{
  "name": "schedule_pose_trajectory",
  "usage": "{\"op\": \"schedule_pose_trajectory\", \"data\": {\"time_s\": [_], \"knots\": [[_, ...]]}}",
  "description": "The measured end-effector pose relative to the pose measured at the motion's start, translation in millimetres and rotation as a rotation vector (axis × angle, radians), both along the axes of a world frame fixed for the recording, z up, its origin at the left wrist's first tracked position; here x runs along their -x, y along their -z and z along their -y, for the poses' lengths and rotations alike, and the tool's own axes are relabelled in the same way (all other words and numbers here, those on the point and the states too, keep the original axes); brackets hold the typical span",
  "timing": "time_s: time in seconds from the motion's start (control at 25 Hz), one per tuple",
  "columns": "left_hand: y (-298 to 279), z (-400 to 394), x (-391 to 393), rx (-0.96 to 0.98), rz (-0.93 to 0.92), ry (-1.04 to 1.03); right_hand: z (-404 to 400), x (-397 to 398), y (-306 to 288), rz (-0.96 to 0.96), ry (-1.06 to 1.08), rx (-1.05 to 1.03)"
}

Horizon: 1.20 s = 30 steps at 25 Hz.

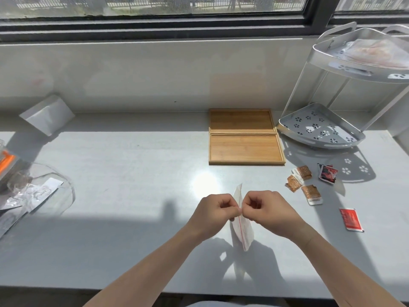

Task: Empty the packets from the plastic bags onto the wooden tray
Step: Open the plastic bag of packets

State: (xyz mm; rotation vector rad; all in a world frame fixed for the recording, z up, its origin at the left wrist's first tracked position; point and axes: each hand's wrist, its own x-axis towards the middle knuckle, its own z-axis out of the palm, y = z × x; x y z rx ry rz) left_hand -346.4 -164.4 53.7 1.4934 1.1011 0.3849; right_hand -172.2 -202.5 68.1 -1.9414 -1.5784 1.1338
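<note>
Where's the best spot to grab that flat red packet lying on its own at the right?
Pinch the red packet by its near white-edged short end, coming from above with the right hand. It lies flat on the counter, so only an edge offers a grip.

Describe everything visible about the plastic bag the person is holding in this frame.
The plastic bag is small, clear and thin, with a red line running along its zip edge. It is held edge-on above the pale counter, one corner pointing up and away, another down toward the person. The left hand and right hand pinch it from opposite sides near that red line, fingertips almost meeting, as if pulling the mouth apart. Whether it is open, or holds packets, cannot be told. It casts a shadow on the counter below.
</note>
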Motion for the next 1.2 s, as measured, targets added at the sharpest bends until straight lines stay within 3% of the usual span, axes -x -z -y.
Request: {"op": "schedule_pose_trajectory", "data": {"time_s": [0.16, 0.44, 0.72, 0.92, 1.08, 1.2], "knots": [[-1.6, -1.0, -10.5, -0.114, -0.085, -0.04, -0.9, 0.0, -3.6, 0.176, 0.006, -0.092], [-11.8, -21.0, -1.5, -0.389, -0.295, -0.069, 1.8, -32.6, -11.5, 0.583, 0.005, -0.06], [-26.0, -43.9, 6.0, -0.607, -0.458, 0.198, 1.8, -56.6, -30.4, 0.79, -0.196, -0.041], [-25.8, -50.3, -6.7, -0.353, -0.34, 0.137, -1.6, -64.0, -38.2, 0.817, -0.135, -0.097], [-25.1, -53.0, -27.9, -0.104, -0.229, 0.052, -0.2, -36.4, -37.2, 0.562, -0.083, -0.459], [-21.8, -55.4, -36.3, -0.034, -0.171, -0.019, -14.7, -13.0, -28.4, 0.537, -0.217, -0.326]]}}
